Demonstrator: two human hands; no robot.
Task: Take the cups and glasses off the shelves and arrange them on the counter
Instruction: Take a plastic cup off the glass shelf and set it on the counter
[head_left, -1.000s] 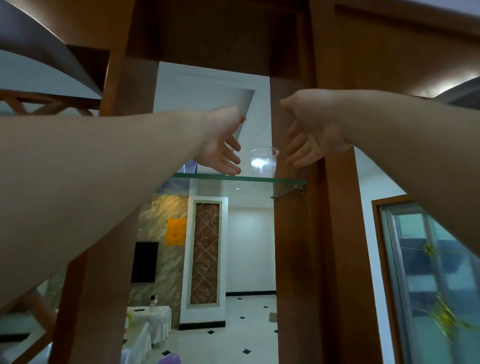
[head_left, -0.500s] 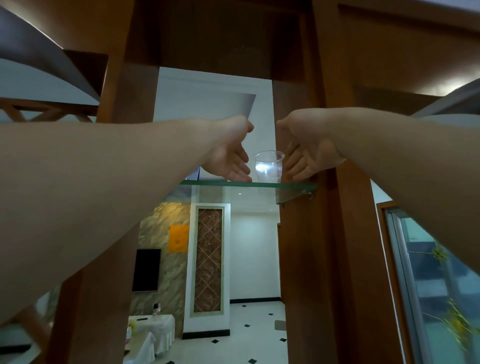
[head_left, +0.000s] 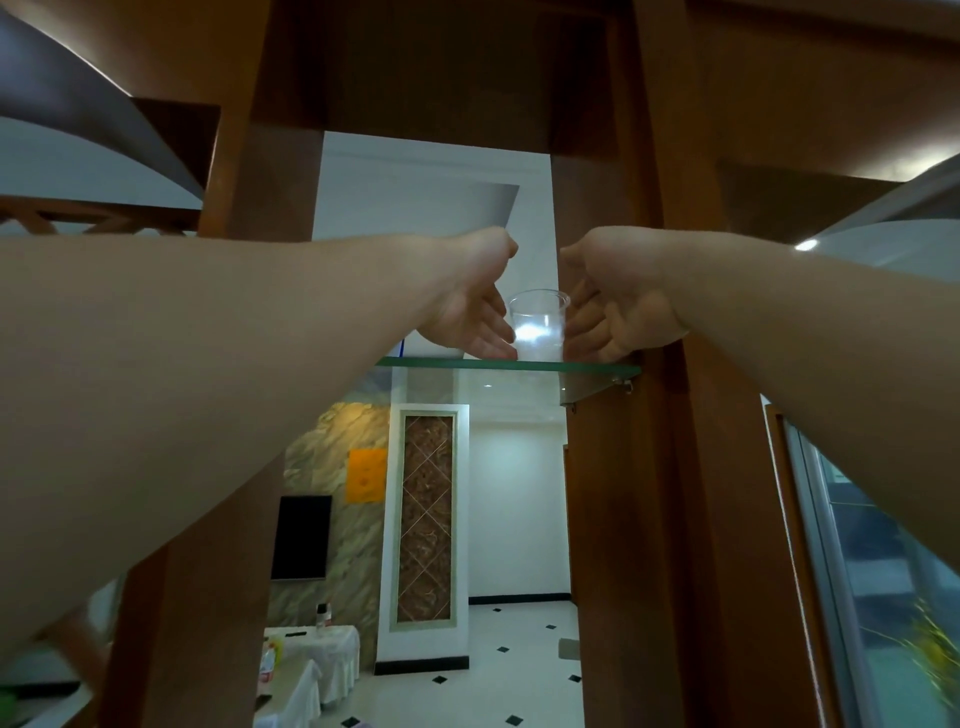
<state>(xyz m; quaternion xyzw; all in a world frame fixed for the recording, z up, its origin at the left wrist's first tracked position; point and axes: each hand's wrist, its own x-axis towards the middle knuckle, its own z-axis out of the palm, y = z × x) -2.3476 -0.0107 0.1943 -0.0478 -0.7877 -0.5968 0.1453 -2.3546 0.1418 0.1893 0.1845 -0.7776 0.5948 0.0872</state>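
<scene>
Bare arms come in from both sides, reaching up and forward. The left hand (head_left: 470, 317) and the right hand (head_left: 615, 312) meet high up, one on each side of a clear cup (head_left: 538, 327). The grip of each hand is open, with the fingers loose and a little bent. The fingertips touch the cup's sides or are just beside it; I cannot tell which. Neither hand has wrapped round it yet. I think two hands are used because the cup stands up high and is thin and easy to tip. The cup stands upright on a glass shelf (head_left: 441, 362), near its right end. The shelf sits between brown wooden posts (head_left: 691, 467). Far behind, through the gap, is a white room with a tiled floor (head_left: 519, 670). The counter is not in view
</scene>
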